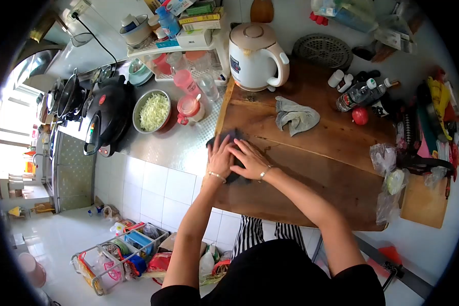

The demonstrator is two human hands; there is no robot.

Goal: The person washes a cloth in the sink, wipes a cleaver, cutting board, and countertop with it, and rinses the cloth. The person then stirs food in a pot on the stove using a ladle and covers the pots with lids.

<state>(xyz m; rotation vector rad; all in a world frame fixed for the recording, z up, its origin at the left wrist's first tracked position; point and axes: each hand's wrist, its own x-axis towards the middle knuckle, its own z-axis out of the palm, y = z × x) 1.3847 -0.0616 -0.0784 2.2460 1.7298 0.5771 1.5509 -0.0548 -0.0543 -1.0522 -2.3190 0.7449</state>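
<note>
Both my hands lie flat, side by side, on a dark cloth or bag at the left edge of the wooden tabletop (311, 188). My left hand (221, 159) has its fingers spread and pointing away from me. Touching it, my right hand (251, 160) also has its fingers apart, reaching toward the left one. Parts of the dark item (233, 135) show behind and between the hands; its exact shape is hidden. A crumpled grey cloth (297, 116) rests on the wood farther back to the right.
Left of the wood, a steel counter (173, 148) holds a bowl of shredded vegetable (154, 111), a red-lidded jar (190, 108) and a black cooker (109, 115). A kettle (255, 61) stands at the back. Bottles (357, 94) and a plastic bag (390, 173) are on the right.
</note>
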